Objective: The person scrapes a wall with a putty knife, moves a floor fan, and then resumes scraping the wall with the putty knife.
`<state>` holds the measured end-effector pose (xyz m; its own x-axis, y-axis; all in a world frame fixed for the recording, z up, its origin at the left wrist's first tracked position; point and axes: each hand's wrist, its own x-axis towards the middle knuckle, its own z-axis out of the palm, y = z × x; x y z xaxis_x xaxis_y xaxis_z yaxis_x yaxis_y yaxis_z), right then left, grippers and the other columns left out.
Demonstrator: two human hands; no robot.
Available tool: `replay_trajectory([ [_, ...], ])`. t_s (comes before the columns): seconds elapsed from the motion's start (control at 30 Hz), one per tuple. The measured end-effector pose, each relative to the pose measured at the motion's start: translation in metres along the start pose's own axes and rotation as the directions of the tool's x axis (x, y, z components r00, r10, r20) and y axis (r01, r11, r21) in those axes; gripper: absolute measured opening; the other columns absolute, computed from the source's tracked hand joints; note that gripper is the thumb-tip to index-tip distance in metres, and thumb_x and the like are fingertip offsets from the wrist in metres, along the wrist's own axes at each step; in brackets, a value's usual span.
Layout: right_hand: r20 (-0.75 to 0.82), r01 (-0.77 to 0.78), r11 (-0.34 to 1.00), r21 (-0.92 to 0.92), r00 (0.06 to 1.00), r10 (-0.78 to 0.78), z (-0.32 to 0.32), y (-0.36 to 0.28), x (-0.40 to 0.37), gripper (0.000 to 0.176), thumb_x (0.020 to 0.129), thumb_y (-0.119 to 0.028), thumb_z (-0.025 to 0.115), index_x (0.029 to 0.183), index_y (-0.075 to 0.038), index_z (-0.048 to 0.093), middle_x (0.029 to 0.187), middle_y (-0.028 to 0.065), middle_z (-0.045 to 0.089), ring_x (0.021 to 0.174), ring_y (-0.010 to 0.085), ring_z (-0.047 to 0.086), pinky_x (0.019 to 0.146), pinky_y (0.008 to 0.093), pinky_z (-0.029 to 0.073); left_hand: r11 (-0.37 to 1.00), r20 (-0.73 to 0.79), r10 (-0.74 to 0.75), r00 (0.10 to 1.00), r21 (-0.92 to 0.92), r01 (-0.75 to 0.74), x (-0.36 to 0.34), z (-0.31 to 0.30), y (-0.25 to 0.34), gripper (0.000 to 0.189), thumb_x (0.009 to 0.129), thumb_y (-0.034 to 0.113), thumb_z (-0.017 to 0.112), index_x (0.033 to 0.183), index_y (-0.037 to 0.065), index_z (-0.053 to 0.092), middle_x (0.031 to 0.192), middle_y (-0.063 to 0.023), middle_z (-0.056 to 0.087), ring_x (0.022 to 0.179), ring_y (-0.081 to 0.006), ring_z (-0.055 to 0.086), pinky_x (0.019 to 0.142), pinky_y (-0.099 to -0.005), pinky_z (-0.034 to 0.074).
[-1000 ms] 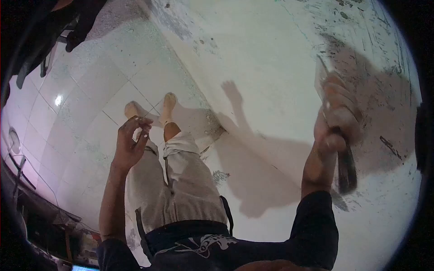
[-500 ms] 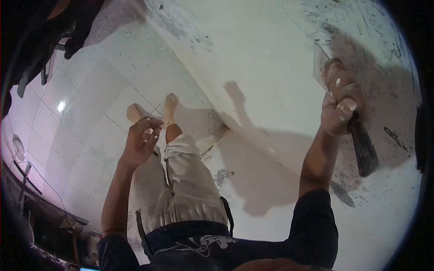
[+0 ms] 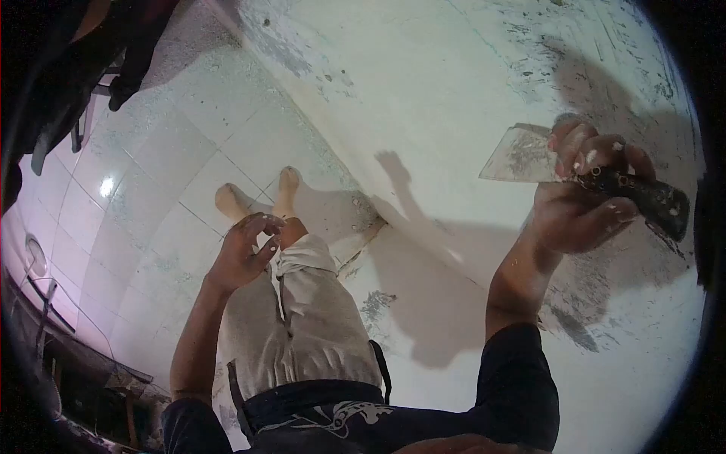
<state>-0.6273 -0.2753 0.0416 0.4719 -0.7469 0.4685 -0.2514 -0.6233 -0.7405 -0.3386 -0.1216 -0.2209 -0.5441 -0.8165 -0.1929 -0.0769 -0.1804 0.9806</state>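
Observation:
My right hand (image 3: 586, 181) grips a putty knife (image 3: 522, 155) close against the white wall (image 3: 423, 91). Its broad metal blade, smeared with filler, points left, and the black riveted handle sticks out to the right of my fingers. White specks dot my knuckles. My left hand (image 3: 246, 246) hangs in front of my lower legs, fingers loosely bent, thumb apart, nothing visible in it. Dark scuffed patches (image 3: 575, 329) mark the wall around the right forearm.
A tiled floor (image 3: 151, 197) dusted with debris lies to the left, meeting the wall along a diagonal edge. Dark furniture-like shapes (image 3: 125, 72) stand at the upper left. A cable (image 3: 87, 314) and clutter lie at the lower left. My shadow falls on the wall.
My right hand has turned the putty knife: the blade swung from pointing up to pointing left, the handle from down to right. The left hand has barely moved.

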Motion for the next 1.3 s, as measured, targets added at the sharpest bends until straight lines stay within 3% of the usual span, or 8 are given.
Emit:
replay_trajectory([
  [0.33,0.058,-0.003,0.998,0.060,0.998,-0.001,-0.015,-0.026,0.014,0.024,0.091,-0.014,0.042,0.113,-0.023,0.042,0.081,0.0095,0.054,0.067,0.0196,0.053,0.062,0.0387,0.044,0.996,-0.015,0.070,0.997,0.053,-0.070,0.007,0.008,-0.001,0.020,0.072,-0.008,0.057,0.089,0.002,0.052,0.093,-0.0113,0.058,0.083,-0.0231,0.057,0.072,-0.0337,0.047],
  [0.43,0.028,0.063,0.994,-0.086,0.998,-0.060,-0.011,-0.027,0.017,0.016,0.092,-0.024,0.041,0.108,-0.022,0.044,0.075,0.0071,0.049,0.061,0.0169,0.046,0.059,0.0359,0.040,0.991,0.037,0.101,0.994,0.082,-0.104,0.009,0.010,-0.003,0.017,0.073,-0.007,0.058,0.083,0.003,0.050,0.096,-0.0114,0.058,0.083,-0.0237,0.058,0.073,-0.0340,0.047],
  [0.73,0.046,0.053,0.996,0.077,0.997,-0.057,0.000,-0.021,0.016,0.093,0.064,-0.087,0.024,0.102,-0.008,0.054,0.066,0.0051,0.038,0.057,0.0157,0.032,0.055,0.0315,0.022,1.000,-0.065,-0.025,0.998,0.016,0.026,0.008,0.016,0.000,0.024,0.071,-0.003,0.058,0.094,0.000,0.055,0.081,-0.0111,0.058,0.078,-0.0240,0.057,0.072,-0.0341,0.045],
  [0.83,-0.207,0.011,0.971,0.238,0.978,0.039,0.005,-0.020,0.007,0.089,0.059,-0.088,0.031,0.092,-0.008,0.052,0.070,0.0074,0.043,0.060,0.0176,0.038,0.059,0.0360,0.026,1.000,-0.122,0.027,0.992,0.007,-0.026,0.008,0.015,-0.002,0.022,0.072,-0.004,0.056,0.094,0.000,0.055,0.080,-0.0121,0.058,0.078,-0.0238,0.057,0.071,-0.0329,0.045],
  [0.93,0.133,0.036,0.998,0.053,0.990,-0.043,-0.012,-0.019,0.014,0.081,0.060,-0.084,0.041,0.089,-0.009,0.050,0.077,0.0097,0.048,0.067,0.0192,0.044,0.064,0.0380,0.030,0.999,-0.135,-0.033,0.990,-0.045,0.027,0.010,0.014,0.002,0.023,0.072,-0.005,0.053,0.095,-0.001,0.055,0.080,-0.0127,0.057,0.076,-0.0232,0.057,0.070,-0.0322,0.045],
  [1.07,-0.162,-0.390,0.912,0.129,0.899,0.407,-0.007,0.008,0.000,0.075,0.064,-0.080,0.042,0.088,-0.010,0.050,0.080,0.0102,0.045,0.067,0.0189,0.041,0.064,0.0400,0.030,0.998,-0.128,-0.013,0.992,-0.058,0.006,0.005,0.018,0.001,0.025,0.071,-0.006,0.054,0.095,-0.001,0.054,0.081,-0.0120,0.056,0.075,-0.0221,0.057,0.069,-0.0315,0.045],
  [1.2,-0.452,-0.039,0.975,0.217,0.882,0.135,-0.028,0.009,-0.034,0.069,0.072,-0.069,0.050,0.088,-0.002,0.048,0.082,0.0075,0.043,0.069,0.0195,0.039,0.067,0.0345,0.036,0.998,-0.179,-0.037,0.983,-0.061,0.026,0.003,0.018,0.000,0.023,0.070,-0.008,0.054,0.092,-0.003,0.053,0.081,-0.0110,0.056,0.075,-0.0213,0.057,0.069,-0.0310,0.045],
  [1.3,-0.341,0.013,0.978,0.209,0.938,0.061,0.005,0.004,-0.012,0.073,0.069,-0.072,0.048,0.089,-0.002,0.049,0.081,0.0084,0.045,0.068,0.0203,0.040,0.067,0.0345,0.035,0.987,-0.251,0.019,0.968,-0.148,-0.058,0.008,0.017,-0.004,0.019,0.071,-0.009,0.051,0.089,-0.004,0.053,0.080,-0.0106,0.056,0.075,-0.0194,0.056,0.069,-0.0303,0.044],
])
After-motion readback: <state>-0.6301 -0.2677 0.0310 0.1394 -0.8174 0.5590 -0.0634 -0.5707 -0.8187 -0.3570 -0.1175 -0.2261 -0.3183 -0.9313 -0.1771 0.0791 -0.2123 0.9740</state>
